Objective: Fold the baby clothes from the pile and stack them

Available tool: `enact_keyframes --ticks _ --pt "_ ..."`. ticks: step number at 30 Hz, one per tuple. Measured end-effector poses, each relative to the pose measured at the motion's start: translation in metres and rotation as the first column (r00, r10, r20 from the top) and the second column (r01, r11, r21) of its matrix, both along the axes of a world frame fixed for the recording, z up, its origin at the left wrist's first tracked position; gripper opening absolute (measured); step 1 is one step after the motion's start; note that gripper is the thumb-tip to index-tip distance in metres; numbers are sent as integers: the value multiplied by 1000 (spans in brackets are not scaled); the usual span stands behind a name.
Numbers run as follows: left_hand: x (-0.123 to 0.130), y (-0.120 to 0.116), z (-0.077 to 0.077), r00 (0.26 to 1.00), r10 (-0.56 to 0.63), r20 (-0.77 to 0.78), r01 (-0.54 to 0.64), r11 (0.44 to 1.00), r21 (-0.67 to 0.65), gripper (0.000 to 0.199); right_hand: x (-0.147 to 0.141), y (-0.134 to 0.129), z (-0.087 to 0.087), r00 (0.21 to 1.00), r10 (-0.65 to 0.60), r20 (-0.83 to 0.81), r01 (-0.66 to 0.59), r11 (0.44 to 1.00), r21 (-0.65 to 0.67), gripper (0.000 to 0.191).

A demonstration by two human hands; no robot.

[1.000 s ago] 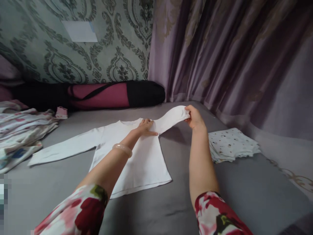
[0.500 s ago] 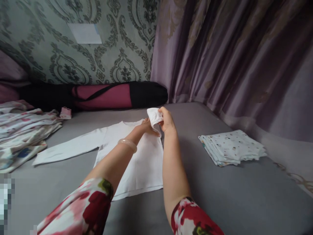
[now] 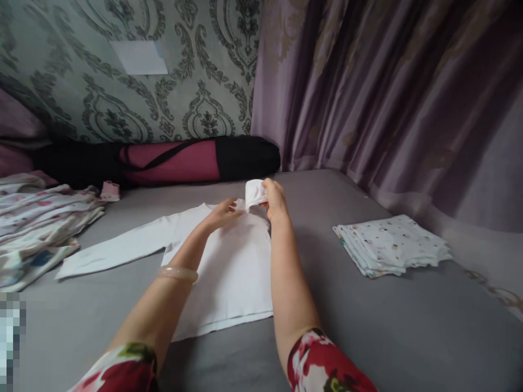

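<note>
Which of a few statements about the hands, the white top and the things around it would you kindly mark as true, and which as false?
1. The right hand holds the end of one sleeve of the white top. True.
2. The bracelet is on the right wrist. False: the bracelet is on the wrist of the left hand.
3. The folded patterned cloths lie to the right of the white top. True.
4. Both sleeves are bunched up in the hands. False: the sleeve on the left lies stretched out on the grey sheet.
5. A long black and pink bag lies beyond the white top. True.
</note>
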State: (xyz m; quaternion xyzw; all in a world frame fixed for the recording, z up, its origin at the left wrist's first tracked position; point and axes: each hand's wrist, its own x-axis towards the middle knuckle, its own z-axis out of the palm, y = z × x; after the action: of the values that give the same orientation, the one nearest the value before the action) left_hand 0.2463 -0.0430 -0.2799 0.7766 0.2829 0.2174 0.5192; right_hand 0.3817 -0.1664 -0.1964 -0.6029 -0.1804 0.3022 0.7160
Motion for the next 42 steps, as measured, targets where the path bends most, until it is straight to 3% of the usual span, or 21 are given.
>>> enact_keyframes --ticks 2,6,9,12,15,19,22,25,29,35,39,42 --pt "-24 3 0 993 117 26 -112 981 -156 58 -7 9 -4 995 19 101 -15 999 -43 10" --pt "-56 -2 7 944 325 61 -282 887 -365 46 -31 25 -12 946 73 316 -12 981 -192 16" --pt "-63 -8 13 924 374 76 -294 823 -486 45 -52 27 -16 879 291 378 -179 936 -303 19" --pt "-64 -10 15 928 366 74 -265 786 -559 56 -60 20 -16 787 493 371 -376 860 -345 23" --pt "-65 -9 13 930 358 82 -267 811 -521 61 -42 7 -12 809 464 361 -372 880 -296 26" --pt "-68 -8 10 902 430 35 -392 852 -347 57 6 -11 -16 910 229 346 -165 965 -204 24" --pt "-72 -5 10 892 453 -10 -444 869 -218 50 35 -19 -32 932 56 357 20 978 -205 26" --pt "-77 -3 15 896 443 -36 -443 884 -150 48 47 -18 -54 904 -11 428 139 953 -269 30" --pt "-83 -4 24 883 464 -73 -470 872 -135 49 43 -9 -72 817 80 572 184 903 -389 32" --pt "-84 -6 23 895 434 -108 -444 890 -107 54 19 6 -79 651 350 673 207 772 -601 35" --pt "-84 -5 23 899 430 -86 -438 891 -118 57 -13 15 -83 489 462 740 262 731 -630 40" --pt "-87 -5 21 910 411 -51 -414 902 -121 57 -35 15 -83 456 513 727 283 692 -665 51"
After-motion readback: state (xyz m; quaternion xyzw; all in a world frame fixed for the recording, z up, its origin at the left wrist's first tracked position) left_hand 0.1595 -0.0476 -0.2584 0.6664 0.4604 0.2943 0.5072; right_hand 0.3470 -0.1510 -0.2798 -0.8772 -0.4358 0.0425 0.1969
